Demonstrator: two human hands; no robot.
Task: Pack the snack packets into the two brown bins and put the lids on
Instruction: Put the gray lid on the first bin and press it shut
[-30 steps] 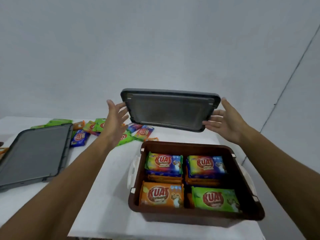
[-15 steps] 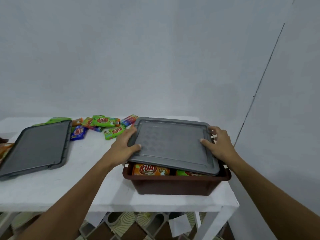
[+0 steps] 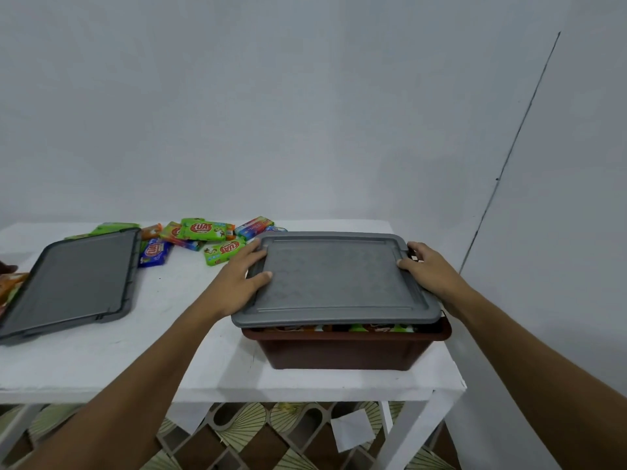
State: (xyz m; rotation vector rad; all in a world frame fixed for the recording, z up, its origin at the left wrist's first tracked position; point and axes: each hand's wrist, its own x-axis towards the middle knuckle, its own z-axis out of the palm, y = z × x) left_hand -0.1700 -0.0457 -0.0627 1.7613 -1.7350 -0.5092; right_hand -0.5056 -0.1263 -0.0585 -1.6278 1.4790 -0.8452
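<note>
1. Grey lid [image 3: 336, 276] lies on brown bin [image 3: 342, 351] at right end of desk [image 3: 190, 351]. Front edge unseated, packed packets [image 3: 373, 328] show in the gap.
2. Left hand [image 3: 239, 283]: fingers straight, pressing lid's left edge, thumb on top.
3. Right hand [image 3: 432, 273]: fingers curled round lid's right edge.
4. Second lid [image 3: 71, 283] lies at desk's left, loose snack packets [image 3: 203, 230] at the back.

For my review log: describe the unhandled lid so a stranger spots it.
On the white table, look left of the brown bin. The spare gray lid lies there beside loose snack packets; the other gray lid sits on the bin with the left hand and right hand on it.
</note>
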